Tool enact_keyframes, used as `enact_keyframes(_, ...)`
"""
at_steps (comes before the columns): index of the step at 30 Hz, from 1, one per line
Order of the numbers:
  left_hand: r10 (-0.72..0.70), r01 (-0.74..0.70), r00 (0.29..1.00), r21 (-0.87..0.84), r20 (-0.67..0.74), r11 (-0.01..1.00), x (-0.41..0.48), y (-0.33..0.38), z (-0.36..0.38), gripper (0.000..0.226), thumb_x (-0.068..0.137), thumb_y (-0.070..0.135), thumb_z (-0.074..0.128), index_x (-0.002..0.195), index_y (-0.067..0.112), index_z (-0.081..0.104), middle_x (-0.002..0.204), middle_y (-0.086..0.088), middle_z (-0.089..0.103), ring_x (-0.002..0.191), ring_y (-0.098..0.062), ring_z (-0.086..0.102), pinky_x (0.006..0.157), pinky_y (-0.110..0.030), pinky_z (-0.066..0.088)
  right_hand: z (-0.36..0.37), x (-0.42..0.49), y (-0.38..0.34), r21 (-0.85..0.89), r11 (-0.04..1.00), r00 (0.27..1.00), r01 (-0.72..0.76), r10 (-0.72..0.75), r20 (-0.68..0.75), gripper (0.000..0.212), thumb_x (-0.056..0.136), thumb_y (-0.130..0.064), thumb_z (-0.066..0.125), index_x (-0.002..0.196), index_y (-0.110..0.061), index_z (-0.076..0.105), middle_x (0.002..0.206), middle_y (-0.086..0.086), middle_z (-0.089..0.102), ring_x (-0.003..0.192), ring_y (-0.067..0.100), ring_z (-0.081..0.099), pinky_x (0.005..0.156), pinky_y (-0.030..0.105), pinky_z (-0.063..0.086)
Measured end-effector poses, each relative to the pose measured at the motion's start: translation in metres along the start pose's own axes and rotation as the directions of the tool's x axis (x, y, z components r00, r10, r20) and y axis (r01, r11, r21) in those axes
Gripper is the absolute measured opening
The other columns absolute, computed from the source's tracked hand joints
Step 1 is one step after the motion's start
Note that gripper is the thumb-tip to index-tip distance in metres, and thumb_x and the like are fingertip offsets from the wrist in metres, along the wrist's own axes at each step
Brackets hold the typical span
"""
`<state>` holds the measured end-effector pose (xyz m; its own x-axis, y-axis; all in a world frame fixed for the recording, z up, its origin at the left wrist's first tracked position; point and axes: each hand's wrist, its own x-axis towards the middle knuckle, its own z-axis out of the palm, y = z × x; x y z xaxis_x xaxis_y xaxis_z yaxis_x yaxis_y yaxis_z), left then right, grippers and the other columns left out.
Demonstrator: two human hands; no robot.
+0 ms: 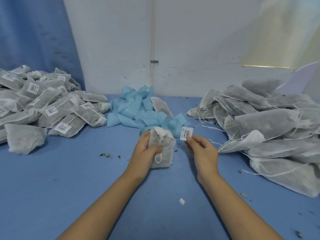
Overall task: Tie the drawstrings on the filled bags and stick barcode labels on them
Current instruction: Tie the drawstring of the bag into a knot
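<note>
My left hand (146, 147) grips a small filled white mesh bag (165, 153) upright on the blue table, its neck gathered and a loop of drawstring hanging below my thumb. Just to the right of the bag, my right hand (201, 148) pinches a white barcode label (186, 133) by its lower edge and holds it up, apart from the bag.
A pile of labelled bags (43, 108) lies at the left. A heap of unlabelled bags with loose drawstrings (263, 129) fills the right. Crumpled blue backing strips (136, 110) lie at the back centre. Leaf crumbs (105, 155) and a white scrap (182, 201) dot the blue table (69, 179).
</note>
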<state>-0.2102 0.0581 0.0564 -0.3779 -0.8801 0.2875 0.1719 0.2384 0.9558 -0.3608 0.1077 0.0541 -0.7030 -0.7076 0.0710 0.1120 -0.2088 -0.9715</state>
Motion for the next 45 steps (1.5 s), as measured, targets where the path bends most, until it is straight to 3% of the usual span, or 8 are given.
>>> enact_keyframes(4, -0.014, -0.032, 0.986, -0.266, -0.168, 0.964, 0.01, 0.006, 0.006, 0.026, 0.086, 0.0, 0.061, 0.099, 0.023, 0.064, 0.094, 0.006, 0.073, 0.09, -0.013, 0.067, 0.074, -0.021, 0.053, 0.01, -0.011, -0.012, 0.198, 0.97, 0.99, -0.138, 0.132, 0.045, 0.005, 0.088, -0.015, 0.067, 0.083, -0.013, 0.067, 0.075, -0.001, 0.073, 0.068, 0.006, 0.068, 0.055, 0.011, 0.047)
enact_keyframes(8, 0.023, -0.131, 0.955, -0.352, -0.295, 0.927, 0.016, 0.01, 0.008, 0.028, 0.084, 0.003, 0.067, 0.101, 0.025, 0.062, 0.096, 0.009, 0.072, 0.095, -0.011, 0.067, 0.077, -0.022, 0.054, 0.028, -0.031, -0.022, 0.355, 0.89, 0.951, -0.286, 0.217, 0.221, 0.003, 0.086, -0.013, 0.067, 0.085, -0.013, 0.064, 0.071, 0.001, 0.072, 0.06, 0.008, 0.067, 0.049, 0.012, 0.047)
enact_keyframes(18, 0.045, -0.168, 0.935, -0.328, -0.351, 0.93, 0.019, 0.008, 0.006, 0.024, 0.085, 0.004, 0.066, 0.095, 0.023, 0.057, 0.088, 0.012, 0.071, 0.089, -0.011, 0.066, 0.079, -0.027, 0.053, 0.04, -0.049, -0.015, 0.228, 0.902, 0.895, -0.367, 0.276, 0.35, 0.003, 0.088, -0.016, 0.065, 0.088, -0.012, 0.066, 0.071, 0.003, 0.073, 0.054, 0.005, 0.063, 0.049, 0.012, 0.046)
enact_keyframes(25, 0.064, -0.166, 0.954, -0.336, -0.294, 0.927, 0.017, 0.013, 0.01, 0.025, 0.085, 0.004, 0.065, 0.099, 0.024, 0.059, 0.092, 0.011, 0.071, 0.089, -0.008, 0.066, 0.074, -0.022, 0.052, 0.038, -0.046, -0.01, 0.088, 0.923, 0.876, -0.374, 0.32, 0.362, 0.014, 0.089, -0.027, 0.065, 0.088, -0.013, 0.067, 0.077, 0.004, 0.075, 0.057, 0.005, 0.066, 0.049, 0.012, 0.046)
enact_keyframes(31, 0.069, -0.148, 0.97, -0.341, -0.232, 0.928, 0.013, 0.023, 0.012, 0.023, 0.086, 0.003, 0.063, 0.099, 0.021, 0.061, 0.086, 0.01, 0.073, 0.079, -0.005, 0.068, 0.063, -0.017, 0.052, 0.035, -0.043, -0.011, -0.094, 0.978, 0.94, -0.186, 0.205, 0.272, 0.025, 0.086, -0.034, 0.068, 0.09, -0.009, 0.064, 0.072, -0.003, 0.073, 0.055, 0.004, 0.061, 0.045, 0.014, 0.042)
enact_keyframes(37, 0.001, -0.048, 0.987, -0.291, -0.162, 0.956, 0.01, 0.024, 0.01, 0.015, 0.087, 0.005, 0.063, 0.095, 0.017, 0.063, 0.079, 0.008, 0.074, 0.072, -0.006, 0.069, 0.059, -0.016, 0.051, 0.03, -0.04, -0.014, 0.055, 0.994, 0.946, -0.093, 0.071, 0.316, 0.031, 0.084, -0.004, 0.068, 0.112, -0.013, 0.058, 0.104, 0.002, 0.071, 0.077, 0.003, 0.068, 0.064, 0.013, 0.049)
enact_keyframes(42, -0.063, 0.041, 0.995, -0.247, -0.082, 0.968, 0.012, 0.023, 0.011, 0.016, 0.084, 0.016, 0.069, 0.099, 0.018, 0.064, 0.083, 0.006, 0.074, 0.074, -0.008, 0.07, 0.059, -0.017, 0.051, 0.027, -0.034, -0.013, 0.185, 0.966, 0.931, -0.179, 0.106, 0.35, 0.034, 0.083, 0.005, 0.064, 0.112, -0.011, 0.057, 0.097, 0.007, 0.071, 0.083, 0.017, 0.067, 0.083, 0.032, 0.055)
enact_keyframes(45, -0.11, 0.104, 0.994, -0.241, -0.009, 0.965, 0.01, 0.022, 0.013, 0.037, 0.069, 0.033, 0.075, 0.1, 0.015, 0.066, 0.089, -0.001, 0.074, 0.08, -0.015, 0.07, 0.066, -0.024, 0.054, 0.027, -0.033, -0.015, 0.277, 0.939, 0.936, -0.204, 0.104, 0.337, 0.025, 0.084, 0.004, 0.063, 0.105, -0.008, 0.056, 0.089, 0.006, 0.067, 0.077, 0.014, 0.066, 0.079, 0.03, 0.054)
